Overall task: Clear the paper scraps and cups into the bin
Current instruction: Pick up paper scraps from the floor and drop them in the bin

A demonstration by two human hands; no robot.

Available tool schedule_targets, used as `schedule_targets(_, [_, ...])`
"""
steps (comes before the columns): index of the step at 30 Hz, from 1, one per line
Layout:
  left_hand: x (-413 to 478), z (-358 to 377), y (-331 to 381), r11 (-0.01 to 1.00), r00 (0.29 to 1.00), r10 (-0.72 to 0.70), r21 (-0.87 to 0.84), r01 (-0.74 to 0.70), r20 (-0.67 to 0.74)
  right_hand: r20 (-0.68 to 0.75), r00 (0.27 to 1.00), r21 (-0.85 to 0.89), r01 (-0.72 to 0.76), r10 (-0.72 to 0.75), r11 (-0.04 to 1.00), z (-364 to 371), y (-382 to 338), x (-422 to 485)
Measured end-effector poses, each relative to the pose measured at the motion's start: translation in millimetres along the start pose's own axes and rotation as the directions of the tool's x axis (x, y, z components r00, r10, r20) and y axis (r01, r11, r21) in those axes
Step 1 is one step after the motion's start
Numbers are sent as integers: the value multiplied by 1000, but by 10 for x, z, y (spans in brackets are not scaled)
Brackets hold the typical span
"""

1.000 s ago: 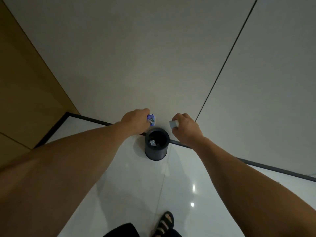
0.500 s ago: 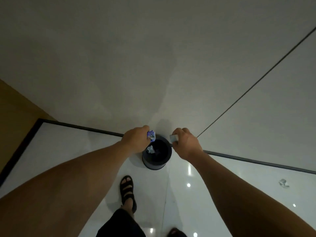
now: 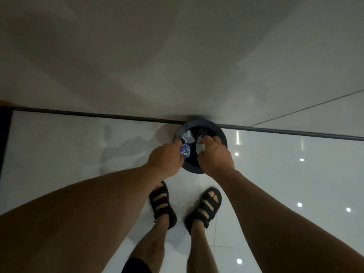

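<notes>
Little to make out of the dark round bin (image 3: 222, 132) at the wall's foot, its near rim covered by both hands and only crumpled paper (image 3: 186, 136) dimly seen inside. From the left: left hand (image 3: 166, 156) knuckles-up over the bin's mouth, fingers curled tight round a blue-and-purple scrap (image 3: 185, 150); just beside it, a pale scrap (image 3: 200, 147) pinched in the curled fingers of the right hand (image 3: 215, 156), likewise knuckles-up, fingertips out of sight. Below, black sandals (image 3: 162, 201) on glossy white floor (image 3: 78, 146), slightly blurred.
</notes>
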State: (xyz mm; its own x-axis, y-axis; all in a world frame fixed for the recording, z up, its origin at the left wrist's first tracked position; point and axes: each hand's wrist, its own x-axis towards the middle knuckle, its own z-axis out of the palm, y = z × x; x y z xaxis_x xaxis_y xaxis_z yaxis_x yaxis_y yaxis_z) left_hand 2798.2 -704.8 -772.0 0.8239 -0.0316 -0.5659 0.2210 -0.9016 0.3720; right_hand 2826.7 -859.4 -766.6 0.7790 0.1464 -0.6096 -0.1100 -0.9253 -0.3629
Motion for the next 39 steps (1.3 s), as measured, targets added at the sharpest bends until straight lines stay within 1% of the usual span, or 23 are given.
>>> schedule_targets(4, [537, 579, -122, 998, 1000, -5, -55, 6, 19, 3, 1000, 54, -24, 24, 998, 502, 357, 494])
schedule_targets(8, [802, 1005, -226, 997, 994, -30, -66, 37, 101, 9, 1000, 88, -26, 26, 996, 834, 716, 738])
schedule_targets(10, [800, 1097, -290, 999, 988, -31, -36, 37, 151, 33, 999, 101, -27, 24, 994, 924, 817, 745])
schedule_targets(14, [666, 1044, -338, 999, 985, -46, 27, 42, 165, 50, 999, 124, -20, 14, 992, 933, 836, 615])
schedule_targets(18, [509, 666, -129, 998, 986, -34, 54, 26, 162, 42, 999, 138, -24, 18, 990, 638, 731, 377])
schedule_targets(24, [141, -289, 521, 982, 986, 115, 138, -131, 119, -13, 1000, 139, -24, 26, 990, -215, 584, -244])
schedule_targets(27, [-99, -766, 909, 962, 974, 187, 177, -208, 126, -55, 996, 127, -66, 73, 990, -725, 580, -629])
schedule_targets(31, [-439, -1329, 1408, 932, 957, 241, 237, -275, 160, -141, 980, 119, -126, 143, 985, -1357, 534, -1186])
schedule_targets(35, [-833, -1720, 1925, 863, 911, 343, 305, -403, 230, -236, 939, 189, -210, 252, 959, -1870, 444, -1853])
schedule_targets(39, [-1294, -1921, 2507, 756, 822, 491, 329, -566, 288, -313, 871, 268, -303, 380, 915, -2090, 389, -2588])
